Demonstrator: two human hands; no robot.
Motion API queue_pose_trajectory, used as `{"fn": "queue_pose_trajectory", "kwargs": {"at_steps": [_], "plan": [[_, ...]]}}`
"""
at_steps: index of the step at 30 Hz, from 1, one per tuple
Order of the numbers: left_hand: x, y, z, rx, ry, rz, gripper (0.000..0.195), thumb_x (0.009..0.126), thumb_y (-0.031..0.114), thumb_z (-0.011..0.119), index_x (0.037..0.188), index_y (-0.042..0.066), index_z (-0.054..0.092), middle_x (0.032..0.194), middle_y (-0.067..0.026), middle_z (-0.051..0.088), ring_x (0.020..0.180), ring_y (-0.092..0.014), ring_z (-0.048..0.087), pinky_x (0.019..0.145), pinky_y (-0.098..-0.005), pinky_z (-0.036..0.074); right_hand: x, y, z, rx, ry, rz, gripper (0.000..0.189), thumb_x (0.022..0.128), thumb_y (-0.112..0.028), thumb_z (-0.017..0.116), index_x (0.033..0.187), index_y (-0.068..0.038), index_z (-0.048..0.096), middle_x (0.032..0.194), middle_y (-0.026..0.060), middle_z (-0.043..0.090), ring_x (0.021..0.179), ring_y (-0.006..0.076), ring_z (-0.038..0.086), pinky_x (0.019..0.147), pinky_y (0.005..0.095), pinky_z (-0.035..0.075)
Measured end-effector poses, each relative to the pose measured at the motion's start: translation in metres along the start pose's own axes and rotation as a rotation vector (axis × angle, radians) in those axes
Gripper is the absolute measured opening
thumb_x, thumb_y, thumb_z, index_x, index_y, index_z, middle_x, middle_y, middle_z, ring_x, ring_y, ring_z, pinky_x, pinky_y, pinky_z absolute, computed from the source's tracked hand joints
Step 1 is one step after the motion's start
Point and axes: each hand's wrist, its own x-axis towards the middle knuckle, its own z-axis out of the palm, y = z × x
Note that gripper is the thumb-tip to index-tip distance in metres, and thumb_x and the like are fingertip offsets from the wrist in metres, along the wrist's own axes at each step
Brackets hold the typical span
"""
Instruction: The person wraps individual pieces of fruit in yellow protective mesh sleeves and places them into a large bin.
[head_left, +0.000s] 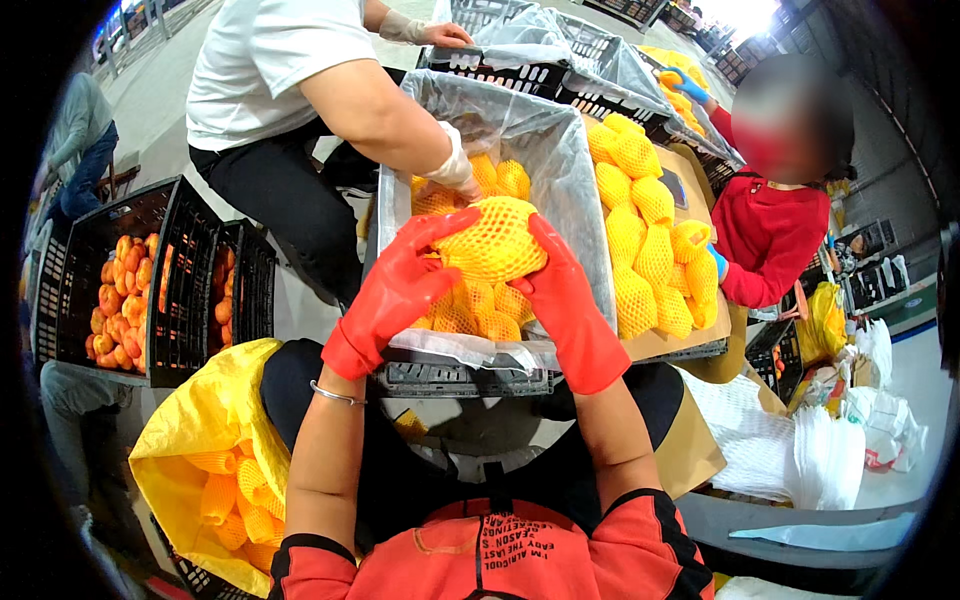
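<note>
A fruit in a yellow foam net sleeve (491, 241) is held between my two hands above a plastic-lined crate (577, 225). My left hand (405, 281), in a red rubber glove, grips its left side with the fingers over the top. From the right, my right hand (566, 304), gloved the same way, holds the other end. The mesh covers the fruit, so its surface is hidden. Below, inside the crate, lie several more sleeved fruits (476, 319). A co-worker's hand (466, 190) reaches into the same crate just beyond the held fruit.
Sleeved fruits (637, 232) are piled on cardboard (675, 341) at the right, beside a co-worker in red (772, 240). A yellow sack (202, 420) of foam sleeves (251, 487) stands by my left leg. Black crates (161, 300) of peaches (124, 307) stand at left.
</note>
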Motion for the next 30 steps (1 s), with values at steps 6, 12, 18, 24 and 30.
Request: {"fn": "queue_pose_trajectory", "kwargs": {"at_steps": [6,12,18,24,30], "plan": [[0.005,-0.013,0.012,0.094,0.156,0.049,0.038,0.088,-0.006,0.058,0.125,0.005,0.061,0.123,-0.0047,0.058,0.116,-0.017,0.055,0.093,-0.0285,0.046,0.012,0.038,0.012,-0.134,0.398,-0.367,0.043,0.1,-0.032,0.054,0.133,-0.004,0.051,0.13,0.0078,0.056,0.116,0.0194,0.057,0.095,0.0331,0.047],[0.001,-0.013,0.015,0.36,0.361,0.087,0.02,0.085,-0.003,0.066,0.104,0.003,0.067,0.103,-0.0032,0.061,0.09,-0.012,0.058,0.075,-0.0247,0.047,0.015,0.049,0.028,-0.336,0.297,-0.459,0.06,0.093,-0.018,0.065,0.145,-0.006,0.037,0.138,0.0111,0.048,0.123,0.0228,0.052,0.103,0.0358,0.043],[0.001,-0.011,0.02,0.329,0.558,0.176,0.022,0.082,0.008,0.077,0.082,0.0,0.056,0.08,-0.0049,0.053,0.068,-0.011,0.051,0.061,-0.026,0.043,0.008,0.067,0.068,-0.336,0.139,-0.662,0.117,0.068,0.007,0.081,0.158,-0.008,0.007,0.152,0.0124,0.032,0.136,0.0232,0.041,0.111,0.0397,0.037],[-0.002,-0.016,0.013,0.149,0.478,-0.058,0.034,0.081,0.01,0.079,0.07,0.001,0.049,0.069,-0.0005,0.045,0.065,-0.01,0.043,0.058,-0.0266,0.038,0.013,0.079,0.066,-0.689,0.331,-0.776,0.105,0.066,0.004,0.079,0.154,-0.006,0.022,0.153,0.0115,0.034,0.138,0.0245,0.039,0.113,0.0373,0.035],[-0.004,-0.01,0.019,0.215,0.331,0.013,0.036,0.08,0.011,0.08,0.068,0.002,0.047,0.069,-0.0035,0.043,0.064,-0.012,0.042,0.058,-0.0296,0.038,0.01,0.074,0.059,-0.441,0.381,-0.693,0.08,0.071,0.007,0.07,0.144,-0.004,0.04,0.146,0.0108,0.044,0.135,0.024,0.043,0.113,0.0364,0.034]]}}
